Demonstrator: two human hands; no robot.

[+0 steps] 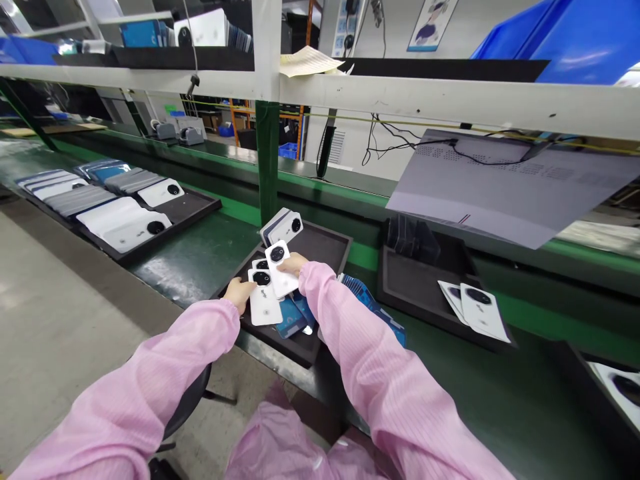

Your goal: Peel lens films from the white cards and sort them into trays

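My right hand (pixel 294 265) is closed on a white phone back cover (pixel 281 277) with a round black camera area near its top. Just left of it, my left hand (pixel 240 293) grips another white phone back cover (pixel 266 307) by its upper left edge, with a further cover partly hidden behind it. Both covers are above a black tray (pixel 325 247). Several white covers (pixel 283 227) stand in a row at the tray's back left. Blue covers or films (pixel 293 317) lie in the tray under my hands.
To the left, another black tray (pixel 200 205) holds rows of covers. Blue pieces (pixel 373 303) lie beside my right forearm. A tray (pixel 410 280) on the right carries white covers (pixel 484 313). A grey panel (pixel 500 187) hangs over it, below a white shelf beam (pixel 450 100). A green post (pixel 267 160) stands behind.
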